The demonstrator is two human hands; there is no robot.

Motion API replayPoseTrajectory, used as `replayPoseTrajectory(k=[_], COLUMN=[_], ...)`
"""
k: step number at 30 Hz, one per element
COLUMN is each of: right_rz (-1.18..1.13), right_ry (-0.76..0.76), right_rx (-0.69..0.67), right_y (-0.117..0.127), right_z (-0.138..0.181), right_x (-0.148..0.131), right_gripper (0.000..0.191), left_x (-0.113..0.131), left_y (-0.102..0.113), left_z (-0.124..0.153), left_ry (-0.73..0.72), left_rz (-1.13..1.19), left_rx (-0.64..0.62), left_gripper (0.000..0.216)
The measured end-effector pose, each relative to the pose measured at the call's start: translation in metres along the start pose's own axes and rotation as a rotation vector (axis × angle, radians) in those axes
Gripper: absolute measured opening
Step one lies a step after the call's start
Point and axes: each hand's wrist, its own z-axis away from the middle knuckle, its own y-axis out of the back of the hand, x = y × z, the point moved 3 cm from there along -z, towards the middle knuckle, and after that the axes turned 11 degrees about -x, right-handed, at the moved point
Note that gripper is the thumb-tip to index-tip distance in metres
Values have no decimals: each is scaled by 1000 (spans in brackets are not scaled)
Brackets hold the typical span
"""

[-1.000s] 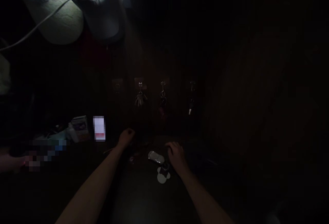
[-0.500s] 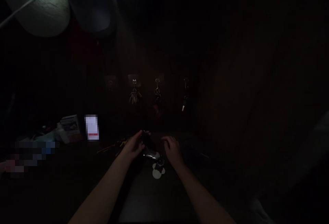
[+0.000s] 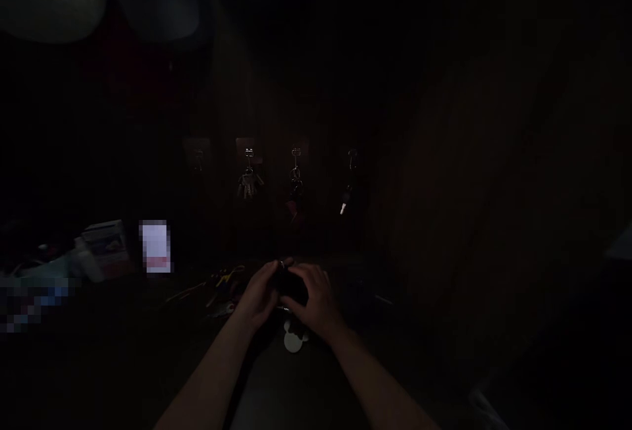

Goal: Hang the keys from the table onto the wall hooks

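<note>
It is very dark here, but both bare hands show close together over a dark desk (image 3: 276, 394). The left hand (image 3: 261, 295) curls its fingers around a small dark thing (image 3: 293, 285), and a shiny ring (image 3: 282, 264) pokes up at the top of it. The right hand (image 3: 315, 298) bends around the other side, with its thumb and fingers curved like a letter C. I cannot tell if the right hand is gripping the dark thing or just sits against it. The dark thing is between the two hands, too dim to name. Just under the hands, a bit of a silver thing (image 3: 284, 309) peeks out, and below it a white tag with round ears (image 3: 293, 342) lies on the desk. Near the left hand there is a messy pile with some yellow bits (image 3: 226, 276). Farther left are a small box (image 3: 107, 245), a white bottle (image 3: 89, 263) and a bright panel (image 3: 156, 244) blurred into squares. On the wall behind, a bunch of keys (image 3: 249, 185), a dark key bunch (image 3: 295, 188) with something reddish, and one pale key (image 3: 343, 208) hang from hooks.
</note>
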Motion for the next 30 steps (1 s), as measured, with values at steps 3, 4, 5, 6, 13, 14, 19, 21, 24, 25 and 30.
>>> replayPoseTrajectory(k=[3, 4, 5, 6, 13, 14, 19, 21, 24, 25, 30], right_rz=[-41, -69, -105, -147, -459, -512, -801, -880, -932, -943, -863], right_ry=[-17, -34, -52, -69, -252, -286, -431, -472, -503, -513, -508], right_rx=[-16, -5, 10, 26, 175, 191, 154, 123, 127, 130, 118], right_y=[-4, -5, -6, -6, -1, -1, -5, -6, -7, -8, -9], right_z=[0, 0, 0, 0, -1, -2, -4, -5, -6, -6, -7], right_x=[1, 3, 4, 5, 18, 19, 24, 25, 28, 29, 30], right_gripper=[49, 45, 39, 33, 22, 22, 22, 23, 25, 25, 27], left_x=[0, -1, -2, -2, -6, -6, -4, -4, -7, -8, -12], left_y=[-2, -3, -3, -3, -2, -3, -6, -4, 0, 1, 3], left_z=[3, 4, 4, 5, 6, 6, 6, 5, 3, 3, 1], left_ry=[-15, -9, 4, 19, 116, 115, 73, 56, 51, 48, 28], left_rz=[-17, -14, -8, -1, -1, -18, -127, -185, -247, -263, -295], left_rx=[8, 6, 0, -12, -48, -61, -98, -75, -47, -40, -36], left_gripper=[23, 22, 21, 21, 26, 28, 39, 38, 40, 40, 39])
